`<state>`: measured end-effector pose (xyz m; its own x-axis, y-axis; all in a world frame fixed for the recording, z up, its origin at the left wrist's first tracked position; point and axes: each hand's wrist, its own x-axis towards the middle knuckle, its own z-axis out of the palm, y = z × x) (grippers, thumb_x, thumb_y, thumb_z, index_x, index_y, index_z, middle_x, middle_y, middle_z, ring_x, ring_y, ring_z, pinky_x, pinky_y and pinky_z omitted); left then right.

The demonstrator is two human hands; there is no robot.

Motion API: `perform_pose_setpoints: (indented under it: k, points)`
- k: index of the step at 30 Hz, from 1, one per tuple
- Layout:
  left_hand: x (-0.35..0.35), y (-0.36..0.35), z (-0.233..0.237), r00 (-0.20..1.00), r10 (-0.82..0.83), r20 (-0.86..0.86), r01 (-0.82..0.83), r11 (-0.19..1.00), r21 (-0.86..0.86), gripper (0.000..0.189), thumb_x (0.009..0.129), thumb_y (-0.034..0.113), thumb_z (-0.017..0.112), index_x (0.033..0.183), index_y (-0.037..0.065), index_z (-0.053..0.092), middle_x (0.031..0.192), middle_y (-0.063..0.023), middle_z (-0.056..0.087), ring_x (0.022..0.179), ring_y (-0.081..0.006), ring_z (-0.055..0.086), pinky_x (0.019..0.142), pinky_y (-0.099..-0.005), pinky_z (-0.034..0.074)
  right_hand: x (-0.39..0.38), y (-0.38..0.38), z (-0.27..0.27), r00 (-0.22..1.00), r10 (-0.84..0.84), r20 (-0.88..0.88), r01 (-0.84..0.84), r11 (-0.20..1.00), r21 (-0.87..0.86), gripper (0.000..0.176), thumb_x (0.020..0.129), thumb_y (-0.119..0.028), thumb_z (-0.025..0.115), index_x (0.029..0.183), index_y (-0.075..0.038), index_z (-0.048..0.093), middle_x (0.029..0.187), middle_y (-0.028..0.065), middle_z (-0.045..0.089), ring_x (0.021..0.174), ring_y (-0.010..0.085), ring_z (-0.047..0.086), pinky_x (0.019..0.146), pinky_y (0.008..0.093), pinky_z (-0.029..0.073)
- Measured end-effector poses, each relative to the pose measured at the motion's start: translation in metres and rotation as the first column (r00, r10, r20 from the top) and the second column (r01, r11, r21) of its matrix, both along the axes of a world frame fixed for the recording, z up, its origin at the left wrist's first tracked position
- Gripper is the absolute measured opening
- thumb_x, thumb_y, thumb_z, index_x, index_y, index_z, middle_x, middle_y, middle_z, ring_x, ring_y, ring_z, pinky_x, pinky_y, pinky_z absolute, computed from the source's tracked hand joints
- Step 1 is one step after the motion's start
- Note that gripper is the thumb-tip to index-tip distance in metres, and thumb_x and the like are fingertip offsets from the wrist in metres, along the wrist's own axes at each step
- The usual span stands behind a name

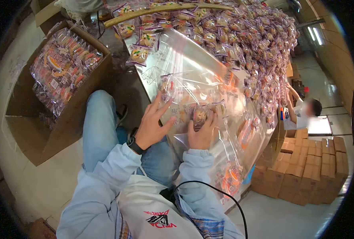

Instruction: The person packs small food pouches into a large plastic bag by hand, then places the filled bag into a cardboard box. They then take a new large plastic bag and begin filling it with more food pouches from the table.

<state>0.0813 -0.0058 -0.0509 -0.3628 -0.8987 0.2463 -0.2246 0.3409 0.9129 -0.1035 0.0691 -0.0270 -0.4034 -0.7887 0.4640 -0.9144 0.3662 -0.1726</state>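
My right hand (202,136) grips a small wrapped snack (200,115) between thumb and fingers, over a clear plastic bag (191,88) that lies on the metal table. My left hand (150,124), with a dark watch on the wrist, is spread open at the bag's left side, its fingertips right by another wrapped snack (167,85). Beside my right hand, more clear bags with orange print (246,133) lie in a stack along the table. Part of the snack in my right hand is hidden behind the fingers.
A big heap of wrapped snacks (240,36) covers the far side of the table. To the left stands an open carton (25,133) holding filled bags (61,65). Cardboard boxes (304,167) are stacked at right, near another person (304,111) reaching toward the heap.
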Motion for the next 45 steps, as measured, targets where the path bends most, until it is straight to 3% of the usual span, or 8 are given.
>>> perform_pose_setpoints:
  k: [4,9,11,13,29,32,41,45]
  points:
    - [0.001,-0.001,-0.001,1.0,-0.007,-0.016,0.007,1.0,0.007,0.06,0.091,0.024,0.074,0.148,0.011,0.058,0.165,-0.0266,0.03,0.133,-0.0457,0.052,0.113,-0.0464,0.042,-0.015,-0.002,-0.004,0.995,-0.084,-0.06,0.088,0.993,0.072,0.063,0.081,-0.023,0.077,0.138,-0.005,0.06,0.122,0.0138,0.067,0.126,0.0374,0.054,0.113,0.0528,0.035]
    - [0.005,-0.002,0.002,0.999,-0.008,-0.035,0.01,0.999,0.041,0.06,0.092,0.019,0.074,0.149,0.01,0.057,0.166,-0.0254,0.031,0.132,-0.0415,0.054,0.112,-0.0449,0.043,-0.018,-0.023,-0.002,0.944,0.229,-0.239,-0.224,0.973,0.048,0.058,0.091,-0.017,0.073,0.144,-0.003,0.054,0.124,0.0159,0.066,0.113,0.0362,0.062,0.103,0.0481,0.047]
    - [0.006,-0.002,0.001,0.999,-0.007,-0.048,0.01,0.998,0.064,0.06,0.092,0.018,0.074,0.149,0.01,0.057,0.165,-0.026,0.031,0.131,-0.0407,0.055,0.112,-0.0445,0.044,-0.011,-0.038,-0.009,0.912,0.32,0.257,-0.295,0.946,-0.134,0.056,0.096,-0.018,0.071,0.146,-0.003,0.053,0.128,0.0143,0.066,0.108,0.03,0.065,0.096,0.0426,0.052]
    - [0.004,-0.003,-0.005,0.999,0.018,-0.039,-0.017,1.0,0.017,0.06,0.091,0.018,0.074,0.149,0.01,0.057,0.165,-0.0267,0.032,0.132,-0.04,0.055,0.112,-0.044,0.044,0.012,-0.059,-0.032,0.198,0.362,0.911,-0.002,0.929,-0.369,0.054,0.1,-0.021,0.069,0.147,-0.002,0.052,0.131,0.0127,0.065,0.104,0.0221,0.066,0.088,0.036,0.055]
    - [0.012,-0.005,0.006,0.996,-0.015,-0.092,0.03,0.986,0.164,0.06,0.091,0.022,0.072,0.148,0.008,0.057,0.161,-0.027,0.036,0.128,-0.0422,0.056,0.11,-0.0457,0.045,0.043,-0.075,-0.037,0.654,0.476,0.588,-0.385,0.878,-0.283,0.065,0.098,-0.011,0.066,0.157,-0.006,0.04,0.142,0.0202,0.055,0.128,0.0309,0.058,0.105,0.0399,0.05]
    - [0.012,-0.006,0.002,0.998,0.042,0.038,-0.039,0.996,-0.08,0.062,0.091,0.022,0.073,0.149,0.007,0.056,0.162,-0.0258,0.036,0.132,-0.0438,0.051,0.113,-0.0475,0.042,0.044,-0.079,-0.047,0.189,0.442,0.877,-0.2,0.892,-0.406,0.061,0.102,-0.011,0.06,0.159,-0.008,0.038,0.143,0.0192,0.055,0.125,0.0321,0.06,0.106,0.0406,0.048]
    - [0.014,-0.011,-0.001,0.99,0.004,0.141,0.02,0.985,-0.172,0.066,0.09,0.018,0.075,0.15,0.004,0.052,0.166,-0.0208,0.032,0.14,-0.0416,0.043,0.117,-0.0464,0.038,0.037,-0.085,-0.004,0.813,0.368,0.451,-0.335,0.929,-0.154,0.041,0.104,-0.012,0.058,0.141,0.003,0.058,0.131,0.0221,0.06,0.107,0.0297,0.067,0.088,0.0385,0.056]
    - [0.012,-0.013,0.001,0.991,-0.022,0.13,0.041,0.988,-0.149,0.064,0.09,0.02,0.074,0.149,0.004,0.053,0.165,-0.0206,0.034,0.139,-0.0415,0.044,0.116,-0.0467,0.039,0.022,-0.092,-0.007,0.756,0.432,0.492,-0.41,0.898,-0.158,0.037,0.096,-0.014,0.066,0.128,0.006,0.063,0.133,0.0262,0.06,0.109,0.0401,0.067,0.09,0.044,0.055]
